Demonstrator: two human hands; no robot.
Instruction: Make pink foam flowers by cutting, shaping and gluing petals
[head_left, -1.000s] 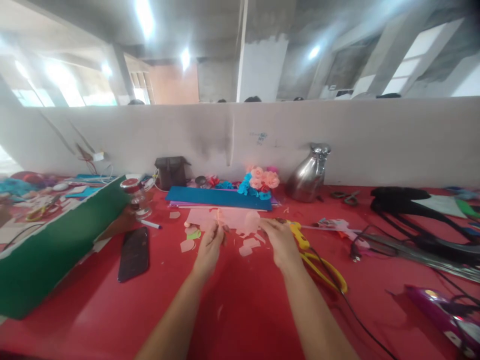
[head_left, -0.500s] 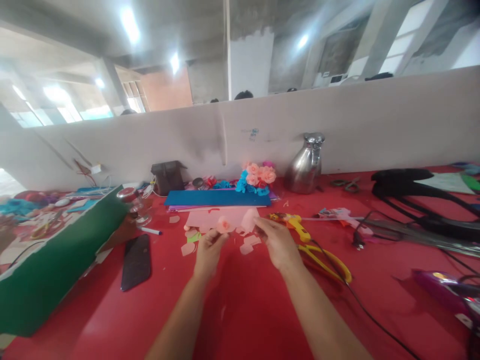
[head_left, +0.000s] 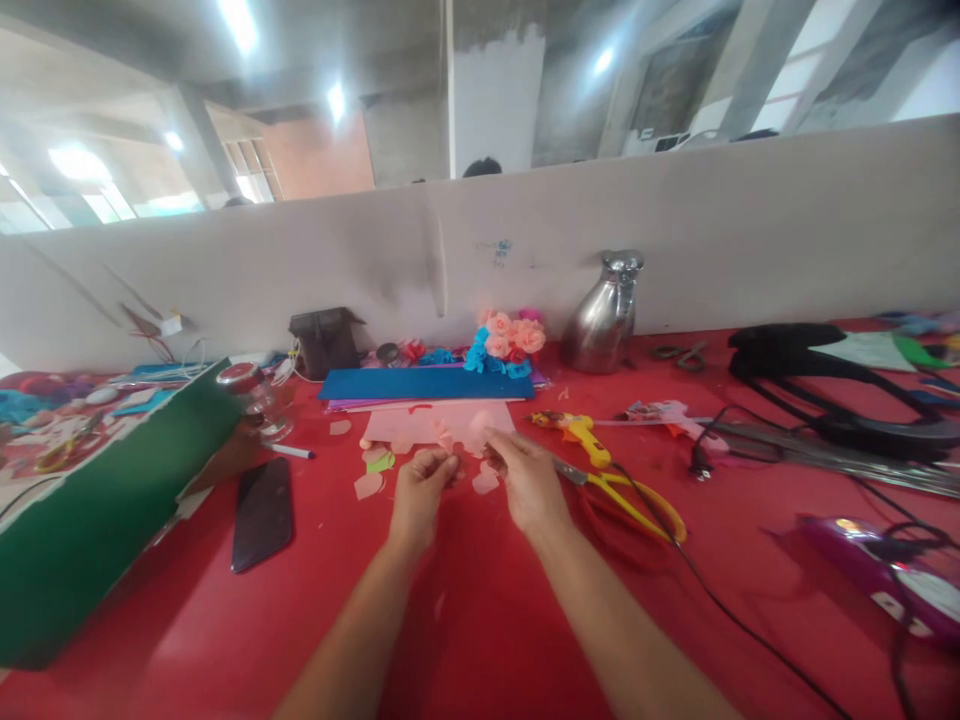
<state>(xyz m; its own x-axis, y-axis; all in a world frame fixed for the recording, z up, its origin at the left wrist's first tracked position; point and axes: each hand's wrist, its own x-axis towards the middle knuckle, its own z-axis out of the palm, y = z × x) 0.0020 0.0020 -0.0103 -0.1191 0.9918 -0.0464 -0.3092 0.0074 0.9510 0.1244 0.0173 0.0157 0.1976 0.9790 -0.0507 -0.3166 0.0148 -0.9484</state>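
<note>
Pink flower (head_left: 442,434) sits upright ctr of my view, stem end pinched btwn thumb & fingers of L hand (head_left: 421,490). Clock pos. below read from the hands, 12 = far side. Biggest 1st: red surface (head_left: 472,620) under it all. Green panel (head_left: 120,510) at 9, long & upright. Blue sheet (head_left: 427,384) at 11–12, w/ pale pink sheet (head_left: 390,422) just on its near side. Steel flask (head_left: 602,318) at 2, standing by the wall. Bunch of pink, blue & red flowers (head_left: 504,342) approx 1. Yellow-handled scissors (head_left: 637,503) btwn 3 & 4; yellow glue gun (head_left: 589,437) at 3, both near my R hand (head_left: 531,485). Phone (head_left: 262,515) btwn 8 & 9, lying flat; marker (head_left: 291,451) at 9, just beyond it. Smallest: thin pink petal (head_left: 478,430), held in R hand's closed fingertips, near the flower; can't tell if they touch.
</note>
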